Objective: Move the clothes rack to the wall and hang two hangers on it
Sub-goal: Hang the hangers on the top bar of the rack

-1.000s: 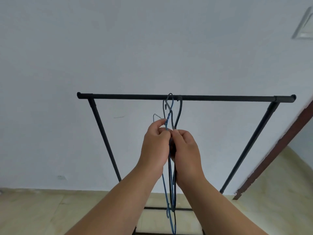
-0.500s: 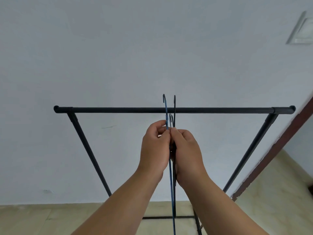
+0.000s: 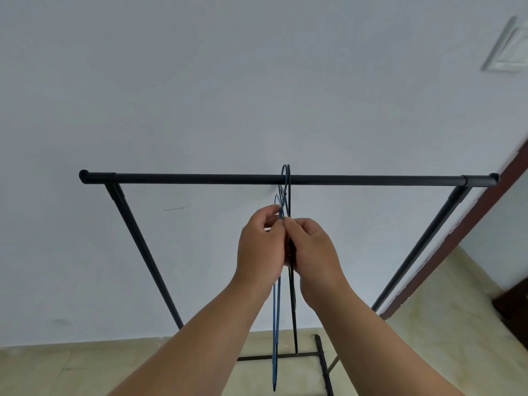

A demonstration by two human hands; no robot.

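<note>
The black clothes rack point(image 3: 200, 178) stands against the white wall, its top bar level across the view. A blue wire hanger point(image 3: 276, 324) and a black wire hanger point(image 3: 292, 304) are seen edge-on at the middle of the bar. Two hooks reach over the bar at its centre; a third small blue hook sits lower, just above my fingers. My left hand point(image 3: 261, 247) pinches the blue hanger's neck. My right hand point(image 3: 313, 252) pinches the black hanger's neck. Both hands touch each other just below the bar.
The white wall point(image 3: 257, 81) is right behind the rack. A brown door frame point(image 3: 468, 224) runs diagonally at the right. A pale tiled floor point(image 3: 57, 367) lies below, with the rack's base bars point(image 3: 323, 364) on it. A white wall plate point(image 3: 508, 47) is at upper right.
The hangers' hooks have come down from above the bar onto it, and the blue and black hangers have spread slightly apart below my hands. The view shifted a little.
</note>
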